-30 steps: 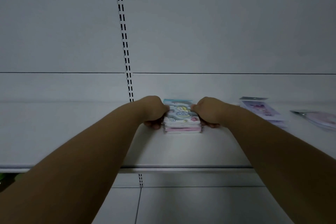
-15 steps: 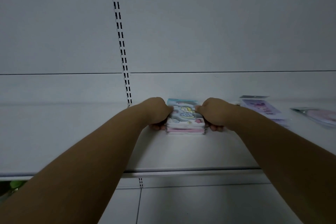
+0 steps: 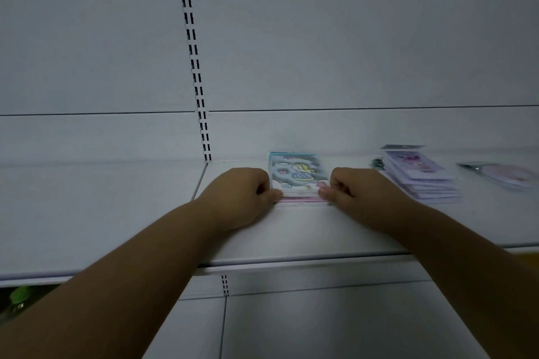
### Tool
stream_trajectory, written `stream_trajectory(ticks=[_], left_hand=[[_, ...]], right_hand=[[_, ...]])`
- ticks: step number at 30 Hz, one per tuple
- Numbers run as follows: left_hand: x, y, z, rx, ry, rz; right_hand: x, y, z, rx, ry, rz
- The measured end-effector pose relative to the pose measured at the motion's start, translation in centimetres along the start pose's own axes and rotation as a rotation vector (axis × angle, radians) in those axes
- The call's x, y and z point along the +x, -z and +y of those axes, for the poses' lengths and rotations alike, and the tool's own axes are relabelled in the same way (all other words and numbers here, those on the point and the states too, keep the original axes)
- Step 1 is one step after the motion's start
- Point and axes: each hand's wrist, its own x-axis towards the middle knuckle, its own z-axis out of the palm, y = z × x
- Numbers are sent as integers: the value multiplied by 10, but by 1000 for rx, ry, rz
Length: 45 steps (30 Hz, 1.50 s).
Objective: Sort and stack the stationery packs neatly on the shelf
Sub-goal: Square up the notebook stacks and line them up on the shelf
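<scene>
Both hands pinch the blue-topped stack (image 3: 296, 181) on the shelf (image 3: 320, 230).
Left hand (image 3: 242, 198) and right hand (image 3: 353, 192) closed on its near corners; long axis runs near-far; purple stack (image 3: 423, 178) right.

1. The shelf (image 3: 306, 230) under my arms looks like smooth, matt white painted metal.
2. The back panel (image 3: 335, 38) has the same flat matt finish.
3. The stack of packs (image 3: 296, 176) that I press looks wrapped in glossy clear plastic over printed card.
4. The purple stack (image 3: 420, 176) looks glossy too.
5. The pink pack (image 3: 504, 175) has a shiny foil-like edge.
</scene>
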Motion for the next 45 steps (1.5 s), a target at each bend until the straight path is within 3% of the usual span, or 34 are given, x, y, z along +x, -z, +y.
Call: stream_trajectory(ticks=[18, 29, 37, 45], left_hand=[[-7, -2, 4, -26, -15, 32], [-10, -4, 4, -31, 54, 71], [-8, -2, 6, -23, 66, 32], [-9, -2, 6, -21, 71, -3]], right_hand=[[-5, -3, -1, 36, -16, 4], [-13, 2, -2, 95, -27, 153], [-6, 7, -1, 290, -146, 55], [-7, 2, -2, 152, -134, 41]])
